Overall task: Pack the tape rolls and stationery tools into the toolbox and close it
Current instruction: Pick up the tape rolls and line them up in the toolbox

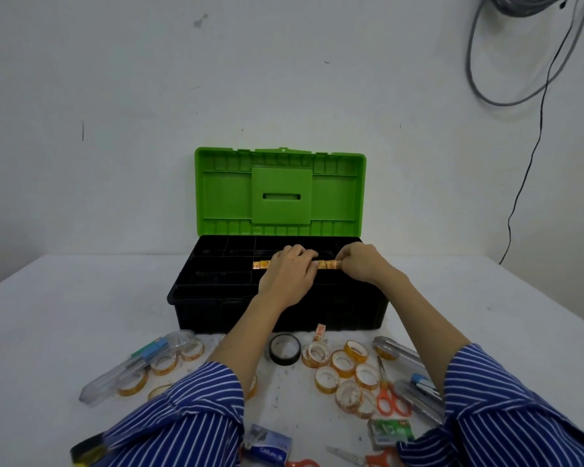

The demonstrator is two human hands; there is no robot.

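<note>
Toolbox [277,298]: black plastic base with ribbed front wall, standing at the middle of the white bench [64,308], close to its far edge. Green moulded lid [280,192] stands upright on the rear hinge, its recessed centre panel showing a slot. A black divided tray fills the top of the base, its compartments dark and hard to read.

Row of tape rolls [327,264]: small clear rolls with orange cores, lined up edge-on in a long tray compartment right of centre.

Left hand [289,273]: fingers curled down over the middle of the row, gripping it. Right hand [359,264]: fingertips pinching the right end of the same row. Both sleeves are blue with white stripes.

Loose items along the near edge of the bench:
- Black tape roll [285,349], glossy, lying flat just in front of the toolbox.
- Cluster of small clear tape rolls [343,364], orange-cored, right of it; another group [164,364] toward the near left.
- Clear plastic case [129,369], long, holding blue and green items, lying diagonally at left.
- Orange-handled scissors [390,396] at right, beside a grey metal utility knife [398,352].
- Small blue-and-white box [268,446] at the near edge; a green-printed packet [390,431] right of it.
</note>
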